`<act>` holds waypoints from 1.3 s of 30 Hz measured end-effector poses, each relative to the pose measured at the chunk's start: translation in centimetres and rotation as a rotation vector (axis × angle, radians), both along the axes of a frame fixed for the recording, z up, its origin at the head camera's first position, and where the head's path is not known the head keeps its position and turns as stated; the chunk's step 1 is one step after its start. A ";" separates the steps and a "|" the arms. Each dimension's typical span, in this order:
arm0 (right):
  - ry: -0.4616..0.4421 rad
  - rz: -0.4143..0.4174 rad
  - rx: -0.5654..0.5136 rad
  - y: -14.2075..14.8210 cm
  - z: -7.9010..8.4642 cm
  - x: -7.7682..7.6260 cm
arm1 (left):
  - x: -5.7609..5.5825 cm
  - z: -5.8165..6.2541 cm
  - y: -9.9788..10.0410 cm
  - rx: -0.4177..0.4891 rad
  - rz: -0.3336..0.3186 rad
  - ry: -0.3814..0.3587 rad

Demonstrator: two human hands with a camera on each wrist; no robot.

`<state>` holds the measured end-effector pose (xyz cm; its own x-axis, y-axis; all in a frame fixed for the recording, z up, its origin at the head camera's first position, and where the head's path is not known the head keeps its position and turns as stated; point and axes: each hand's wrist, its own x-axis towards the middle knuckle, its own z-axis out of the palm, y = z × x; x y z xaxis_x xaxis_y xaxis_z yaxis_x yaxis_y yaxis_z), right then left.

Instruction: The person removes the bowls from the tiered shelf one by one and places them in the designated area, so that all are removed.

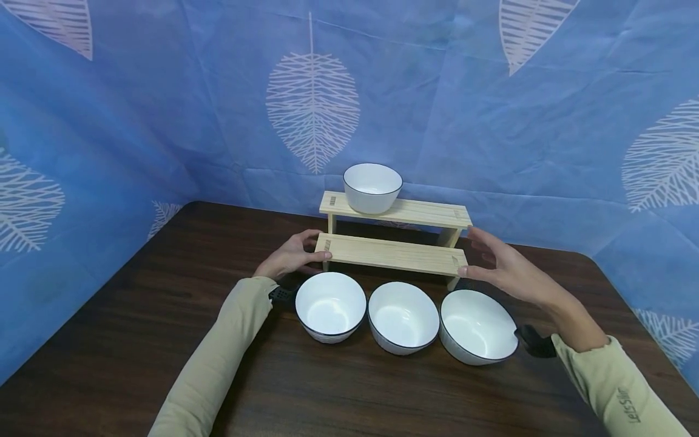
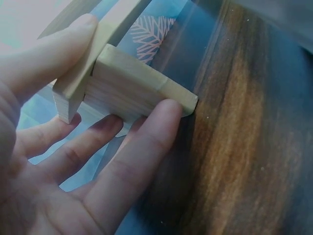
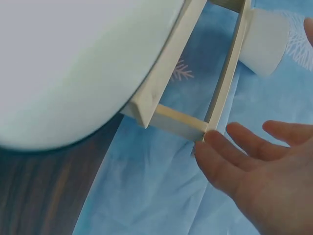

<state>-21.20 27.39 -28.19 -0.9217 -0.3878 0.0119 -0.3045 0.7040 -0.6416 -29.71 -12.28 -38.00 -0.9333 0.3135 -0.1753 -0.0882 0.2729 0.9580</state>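
A two-tier pale wooden shelf (image 1: 393, 252) stands mid-table, and a white bowl (image 1: 372, 187) sits on its upper tier. My left hand (image 1: 295, 255) grips the left end of the lower tier, thumb on top. In the left wrist view its fingers (image 2: 146, 132) wrap against the shelf's leg (image 2: 132, 88). My right hand (image 1: 491, 261) is spread with straight fingers at the shelf's right end. In the right wrist view its fingertips (image 3: 215, 147) touch the shelf's leg (image 3: 181, 122).
Three white bowls stand in a row just in front of the shelf: left (image 1: 330, 305), middle (image 1: 403, 315), right (image 1: 477, 325). The dark wooden table (image 1: 164, 291) is ringed by a blue leaf-print cloth (image 1: 311, 103) at the back and sides.
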 end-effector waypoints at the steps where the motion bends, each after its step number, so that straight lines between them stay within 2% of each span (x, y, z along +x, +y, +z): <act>1: 0.001 -0.009 -0.001 -0.2 0.1 -0.2 | 0.0 0.0 0.0 0.002 0.000 -0.001; 8: 0.028 -0.040 -0.004 -1.5 1.0 -1.5 | 0.1 -0.1 0.0 0.005 -0.004 -0.001; 14: 0.029 -0.066 -0.065 -2.9 1.5 -2.5 | 0.2 0.0 0.0 0.002 -0.011 0.009; 22: 0.020 -0.062 -0.162 -4.4 1.9 -3.9 | 0.2 0.1 -0.1 0.000 -0.045 0.059; 35: 0.020 -0.133 -0.167 -6.7 2.3 -6.4 | -0.1 0.2 -0.3 0.020 -0.049 0.030; 39: 0.018 -0.153 -0.205 -7.6 2.3 -7.1 | 0.0 0.1 -0.3 0.022 -0.059 0.032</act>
<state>-28.26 19.81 -25.92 -0.9683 -0.2318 0.0928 -0.2172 0.5986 -0.7710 -29.75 -12.56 -37.87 -0.9180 0.3717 -0.1385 -0.0421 0.2557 0.9658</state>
